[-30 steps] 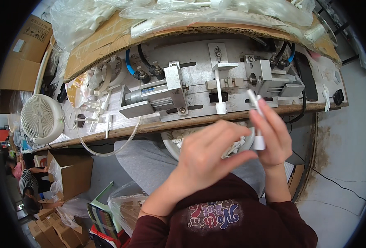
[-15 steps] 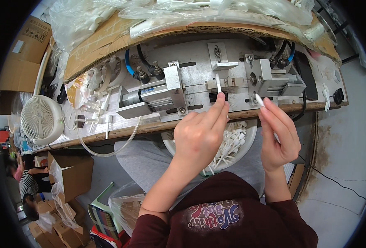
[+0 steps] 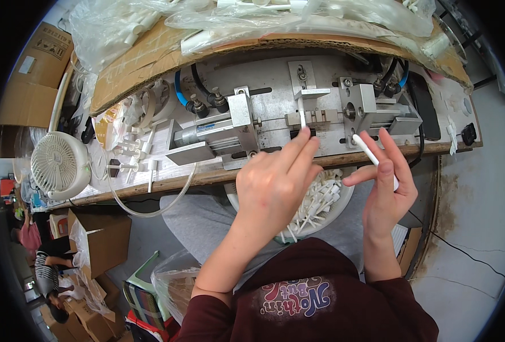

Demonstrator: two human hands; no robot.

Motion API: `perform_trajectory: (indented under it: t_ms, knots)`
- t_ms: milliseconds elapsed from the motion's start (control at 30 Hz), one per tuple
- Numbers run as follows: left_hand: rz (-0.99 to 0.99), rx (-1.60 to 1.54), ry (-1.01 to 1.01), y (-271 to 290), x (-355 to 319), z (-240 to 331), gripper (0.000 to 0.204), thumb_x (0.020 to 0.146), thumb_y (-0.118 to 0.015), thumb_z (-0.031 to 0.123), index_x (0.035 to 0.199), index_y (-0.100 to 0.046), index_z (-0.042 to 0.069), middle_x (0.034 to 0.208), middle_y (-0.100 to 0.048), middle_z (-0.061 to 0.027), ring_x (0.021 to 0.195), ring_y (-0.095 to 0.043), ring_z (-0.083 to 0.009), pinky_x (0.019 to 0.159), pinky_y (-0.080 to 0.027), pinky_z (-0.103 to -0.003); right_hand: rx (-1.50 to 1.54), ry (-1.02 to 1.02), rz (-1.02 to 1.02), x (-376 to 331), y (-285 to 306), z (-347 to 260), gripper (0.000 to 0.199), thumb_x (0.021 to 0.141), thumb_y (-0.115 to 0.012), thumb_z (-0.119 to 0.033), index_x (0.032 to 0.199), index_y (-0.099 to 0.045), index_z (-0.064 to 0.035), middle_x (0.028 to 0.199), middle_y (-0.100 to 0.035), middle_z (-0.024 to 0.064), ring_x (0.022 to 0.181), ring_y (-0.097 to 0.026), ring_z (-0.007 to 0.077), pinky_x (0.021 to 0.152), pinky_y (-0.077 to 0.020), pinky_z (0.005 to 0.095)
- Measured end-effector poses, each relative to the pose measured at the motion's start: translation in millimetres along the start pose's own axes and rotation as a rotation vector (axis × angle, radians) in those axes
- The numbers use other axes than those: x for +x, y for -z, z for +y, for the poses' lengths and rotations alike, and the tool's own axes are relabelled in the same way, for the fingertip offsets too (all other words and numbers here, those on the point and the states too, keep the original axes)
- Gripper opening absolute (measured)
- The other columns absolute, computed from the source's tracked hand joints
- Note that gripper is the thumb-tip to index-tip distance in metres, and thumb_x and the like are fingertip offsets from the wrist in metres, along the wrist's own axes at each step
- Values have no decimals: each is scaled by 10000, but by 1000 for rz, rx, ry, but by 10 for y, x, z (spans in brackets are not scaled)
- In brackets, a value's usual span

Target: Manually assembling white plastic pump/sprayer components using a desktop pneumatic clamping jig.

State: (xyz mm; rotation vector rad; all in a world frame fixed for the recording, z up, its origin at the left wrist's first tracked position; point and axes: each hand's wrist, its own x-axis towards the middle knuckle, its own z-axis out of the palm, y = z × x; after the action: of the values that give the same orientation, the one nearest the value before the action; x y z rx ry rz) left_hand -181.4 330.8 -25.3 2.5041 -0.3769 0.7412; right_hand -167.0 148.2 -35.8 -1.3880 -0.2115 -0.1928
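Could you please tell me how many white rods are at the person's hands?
2: one white rod at the metal fixture, by the left hand; a second rod in the right hand. The hands could hide more.

A slim white rod (image 3: pixel 367 151) with a rounded tip lies slantwise in the right hand (image 3: pixel 388 196), crossed by the thumb, its tip pointing far left and its other end near right. A white stem (image 3: pixel 302 114) runs far to near across a small metal block (image 3: pixel 322 115), its near end covered by the left hand's (image 3: pixel 269 185) fingertips.
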Motion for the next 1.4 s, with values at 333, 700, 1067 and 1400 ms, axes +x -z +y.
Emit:
perform_trajectory:
  t_ms: [333,700,1067,1400]
  knots:
    - [95,-285,-60,150,-82,215,322,728,-797,14,1037,-709,9,940,-682,-97,778,-696,-244,641,-564,-315,44,-122,-366,-2,-325,-23,523,1076,-428,-313,1379,-484,109,1273,-634,249,1090,-675,281,955,-518,364]
    - [-55,69,10,33,-59,-45,291,738,-772,41,1026,-736,25,1212,-704,-93,782,-707,-211,701,-544,-316,-952,868,-308,1957,-647,-679,354,798,-719,3,1132,-715,-117,1018,-713,16,828,-633,158,714,-496,303]
    - [-143,89,24,16,37,-32,259,745,-784,104,996,-745,53,1202,-711,-75,581,-654,-207,567,-512,-301,-1657,788,-733,2787,-892,-395,700,683,-765,47,1320,-536,-132,1183,-667,71,1046,-661,302,866,-541,422]
    - [-136,58,43,3,20,-54,263,749,-774,96,1008,-749,57,1223,-703,-72,558,-646,-215,562,-521,-301,-1299,833,-667,2855,-752,-410,326,746,-756,-70,1054,-654,-39,960,-681,150,935,-661,342,805,-516,437]
